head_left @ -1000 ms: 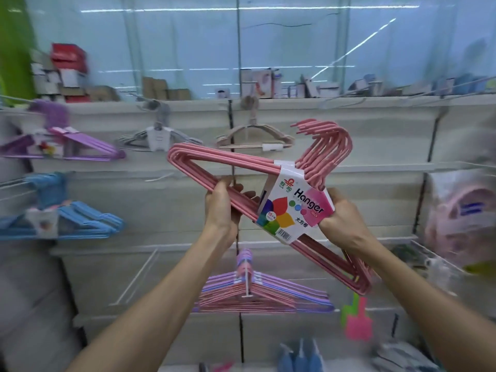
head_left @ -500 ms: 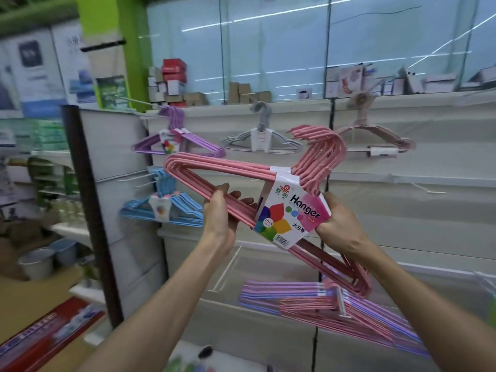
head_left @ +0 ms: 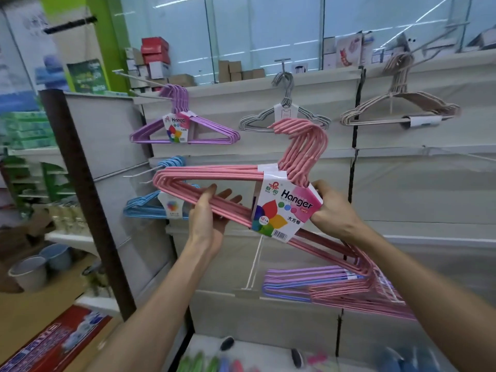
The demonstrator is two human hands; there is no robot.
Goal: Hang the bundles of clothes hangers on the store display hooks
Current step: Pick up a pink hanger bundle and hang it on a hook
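Holding a pink bundle [head_left: 214, 178] tilted in front of the display wall [head_left: 402, 200], both hands up at chest height. Left hand [head_left: 206, 218] grips the lower bars near the left corner, thumb in front, fingers curled behind. Right hand [head_left: 332, 210] clamps the bundle at its neck, behind the "Hanger" label [head_left: 284, 210]. Pink hook ends point up and left, free of any peg, overlapping the grey bundle [head_left: 284, 116] hanging behind. Purple bundle [head_left: 185, 130] hangs on an upper peg at left; blue bundle [head_left: 150, 205] on a peg below it, partly hidden by the pink one. Beige bundle [head_left: 400, 108] hangs upper right. Mixed purple-and-pink hangers [head_left: 335, 288] sit low on the wall, beneath the right forearm. White peg [head_left: 255, 261] juts out bare under the label.
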